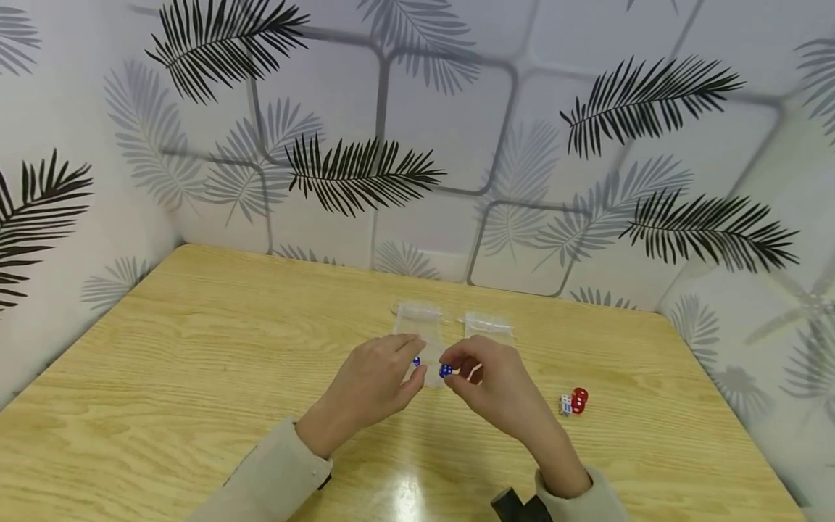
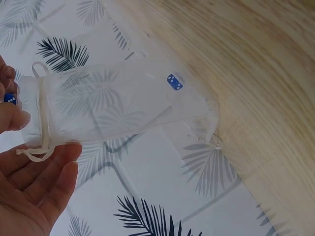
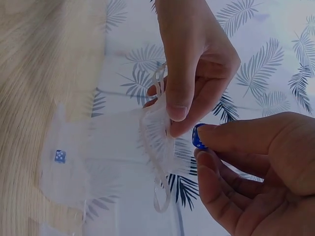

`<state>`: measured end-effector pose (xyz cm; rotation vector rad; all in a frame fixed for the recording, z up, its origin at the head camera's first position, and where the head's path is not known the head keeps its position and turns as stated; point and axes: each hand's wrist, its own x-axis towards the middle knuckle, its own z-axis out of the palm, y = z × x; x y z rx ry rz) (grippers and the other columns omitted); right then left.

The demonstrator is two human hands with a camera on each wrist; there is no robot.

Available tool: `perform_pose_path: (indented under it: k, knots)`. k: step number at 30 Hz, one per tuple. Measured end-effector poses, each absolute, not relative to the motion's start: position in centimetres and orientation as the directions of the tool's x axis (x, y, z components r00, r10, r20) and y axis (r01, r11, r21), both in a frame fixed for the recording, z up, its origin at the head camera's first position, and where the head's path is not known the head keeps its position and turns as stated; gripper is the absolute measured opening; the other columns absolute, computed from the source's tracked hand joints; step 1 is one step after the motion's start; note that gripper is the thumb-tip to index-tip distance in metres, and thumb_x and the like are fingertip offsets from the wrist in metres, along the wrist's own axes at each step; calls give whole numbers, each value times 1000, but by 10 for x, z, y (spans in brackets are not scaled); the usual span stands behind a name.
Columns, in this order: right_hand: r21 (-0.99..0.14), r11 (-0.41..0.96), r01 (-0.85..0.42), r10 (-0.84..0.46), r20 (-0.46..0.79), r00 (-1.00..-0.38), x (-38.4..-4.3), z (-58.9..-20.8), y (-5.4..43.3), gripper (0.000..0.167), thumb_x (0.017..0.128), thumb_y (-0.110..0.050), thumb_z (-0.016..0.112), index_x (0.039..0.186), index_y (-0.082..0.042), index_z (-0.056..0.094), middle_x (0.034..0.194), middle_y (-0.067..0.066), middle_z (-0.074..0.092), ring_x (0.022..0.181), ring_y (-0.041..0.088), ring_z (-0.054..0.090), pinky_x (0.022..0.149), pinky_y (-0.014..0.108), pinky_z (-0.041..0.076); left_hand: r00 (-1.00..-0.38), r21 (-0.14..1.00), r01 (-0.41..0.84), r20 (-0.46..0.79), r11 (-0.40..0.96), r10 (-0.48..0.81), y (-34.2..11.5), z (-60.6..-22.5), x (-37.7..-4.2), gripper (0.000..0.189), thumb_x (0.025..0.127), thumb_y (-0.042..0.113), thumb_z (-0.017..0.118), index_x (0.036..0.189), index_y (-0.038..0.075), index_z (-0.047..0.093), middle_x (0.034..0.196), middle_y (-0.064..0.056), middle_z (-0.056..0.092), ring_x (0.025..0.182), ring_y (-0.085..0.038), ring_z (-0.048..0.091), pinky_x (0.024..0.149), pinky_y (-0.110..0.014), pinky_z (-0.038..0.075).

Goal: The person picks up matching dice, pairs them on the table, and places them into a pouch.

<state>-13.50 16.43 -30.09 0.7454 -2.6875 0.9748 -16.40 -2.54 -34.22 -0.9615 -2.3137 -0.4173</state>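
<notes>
Left hand (image 1: 373,380), lower centre of frame, is gripping a sheer pouch (image 2: 98,103); right hand (image 1: 492,377) is pinching a blue die (image 3: 198,137). I'm judging: spreading the pouch's mouth wider is helping.

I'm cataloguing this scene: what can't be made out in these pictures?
- Head view: second sheer white fabric pouch, near end hidden by the right hand.
- Head view: red cubic dice, pips too small to count.
- Right wrist view: pinched blue cubic die, some faces covered by that hand.
</notes>
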Motion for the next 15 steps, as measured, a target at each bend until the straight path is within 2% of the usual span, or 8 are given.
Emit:
perform_pose_path:
  k: [11, 15]
  knots:
    - [-506, 700, -504, -319, 410, -854, -140, -309, 160, 17, 75, 5, 74, 88, -5, 70, 79, 3, 62, 68, 12, 55, 55, 19, 46, -552, 40, 724, 632, 688, 544, -24, -344, -164, 26, 84, 20, 69, 105, 3, 69, 105, -10, 71, 91, -22, 69, 74, -31, 57]
    - [-488, 720, -493, -301, 420, -856, -141, -310, 159, 16, 74, 4, 76, 86, -5, 71, 81, 5, 60, 70, 16, 53, 56, 20, 44, -553, 42, 726, 628, 686, 547, -24, -344, -164, 26, 84, 20, 69, 104, 3, 69, 105, -10, 70, 90, -22, 69, 73, -31, 57]
